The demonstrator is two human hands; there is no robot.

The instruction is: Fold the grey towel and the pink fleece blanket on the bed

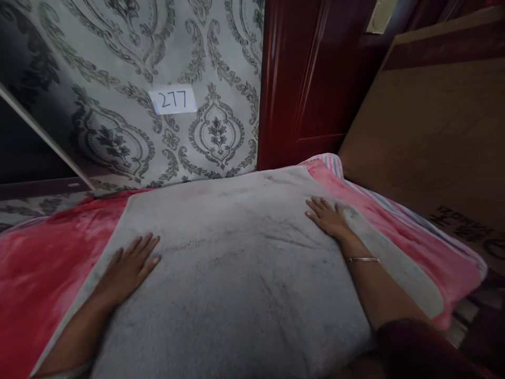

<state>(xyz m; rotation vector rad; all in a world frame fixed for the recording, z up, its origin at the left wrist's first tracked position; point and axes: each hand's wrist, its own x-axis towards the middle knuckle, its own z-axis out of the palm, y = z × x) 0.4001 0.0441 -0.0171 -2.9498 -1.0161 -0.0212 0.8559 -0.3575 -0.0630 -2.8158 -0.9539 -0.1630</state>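
A grey plush cloth (236, 273), like a small blanket or mat, lies spread over a red and pink blanket (51, 268). Shallow creases and dark smudges show across it. My left hand (132, 266) rests flat near the cloth's left edge, fingers stretched out. Toward its right edge, my right hand (327, 216) also lies palm down with the fingers spread. Both hands touch the grey cloth and hold nothing. What supports the blanket underneath is hidden.
Behind the bedding stands a wall with patterned wallpaper (216, 131), bearing a paper label (175, 100) marked 277. A dark red door (303, 79) adjoins it. A large cardboard box (434, 131) leans at the right. A dark panel (31, 142) stands at the left.
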